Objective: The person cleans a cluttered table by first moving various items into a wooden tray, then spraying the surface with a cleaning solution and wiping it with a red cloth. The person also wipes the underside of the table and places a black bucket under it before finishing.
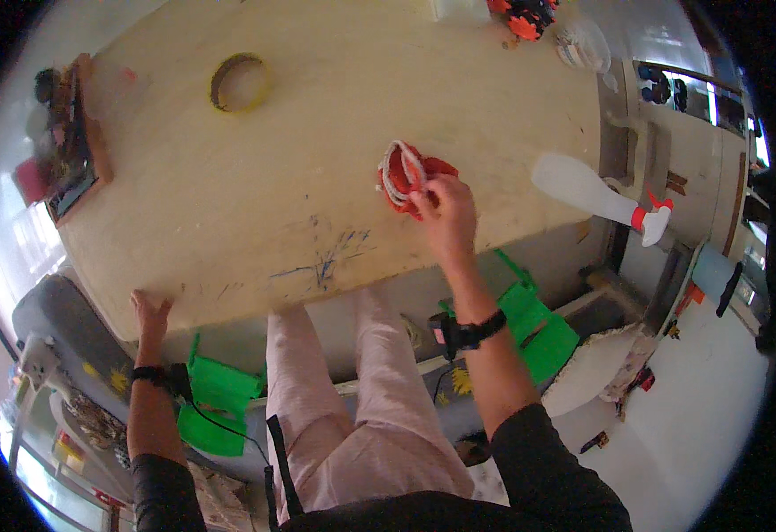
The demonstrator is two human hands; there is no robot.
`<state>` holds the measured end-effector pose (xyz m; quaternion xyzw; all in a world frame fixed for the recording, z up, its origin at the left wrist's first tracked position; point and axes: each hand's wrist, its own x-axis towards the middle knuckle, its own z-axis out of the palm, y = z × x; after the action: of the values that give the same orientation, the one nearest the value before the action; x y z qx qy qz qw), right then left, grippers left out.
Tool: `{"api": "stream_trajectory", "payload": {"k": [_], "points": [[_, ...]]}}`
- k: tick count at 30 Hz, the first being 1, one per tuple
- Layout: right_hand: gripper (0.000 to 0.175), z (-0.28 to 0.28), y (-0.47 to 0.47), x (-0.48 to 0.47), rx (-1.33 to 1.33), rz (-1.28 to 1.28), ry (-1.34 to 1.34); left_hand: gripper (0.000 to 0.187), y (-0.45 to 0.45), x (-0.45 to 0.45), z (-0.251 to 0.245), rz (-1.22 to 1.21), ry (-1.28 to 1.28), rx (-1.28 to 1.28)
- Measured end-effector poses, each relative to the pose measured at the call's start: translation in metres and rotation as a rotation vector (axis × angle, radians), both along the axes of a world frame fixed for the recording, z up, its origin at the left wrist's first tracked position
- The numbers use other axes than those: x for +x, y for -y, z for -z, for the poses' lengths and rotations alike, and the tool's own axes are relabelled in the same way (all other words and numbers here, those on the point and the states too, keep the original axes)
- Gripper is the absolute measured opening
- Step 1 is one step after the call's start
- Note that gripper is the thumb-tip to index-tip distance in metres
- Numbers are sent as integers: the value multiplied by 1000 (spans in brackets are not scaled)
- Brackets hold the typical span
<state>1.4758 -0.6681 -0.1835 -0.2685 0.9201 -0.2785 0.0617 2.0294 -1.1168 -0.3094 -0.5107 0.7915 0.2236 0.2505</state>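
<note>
Between the thumb and fingers of my right hand (451,199) is a small red item with a white braided cord or trim (394,174). It rests on the pale wooden tabletop (295,146), and its exact kind is hard to make out. My hand covers its near right side. At the table's near left corner my left hand (150,316) lies against the edge. Its thumb and a finger are apart, with nothing held.
A yellow tape roll (218,80) lies farther back. A filled wooden box (95,143) is at the left edge. To the right is a white spray bottle (584,189) with a red collar. A clear jar (584,46) and a red-and-black object (524,20) are at the far right.
</note>
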Motion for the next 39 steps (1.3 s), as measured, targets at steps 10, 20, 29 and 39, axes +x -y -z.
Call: {"api": "stream_trajectory", "payload": {"k": [10, 20, 29, 39], "points": [[22, -82, -28, -34, -465, 325, 645, 104, -23, -27, -20, -29, -28, -24], [19, -135, -14, -38, -407, 263, 469, 109, -18, -15, -9, 21, -52, -6], [40, -44, 85, 8, -114, -363, 144, 103, -45, -51, -45, -28, -58, -78], [63, 83, 173, 40, 161, -148, -277, 59, 0, -40, -54, 28, -64, -594]]}}
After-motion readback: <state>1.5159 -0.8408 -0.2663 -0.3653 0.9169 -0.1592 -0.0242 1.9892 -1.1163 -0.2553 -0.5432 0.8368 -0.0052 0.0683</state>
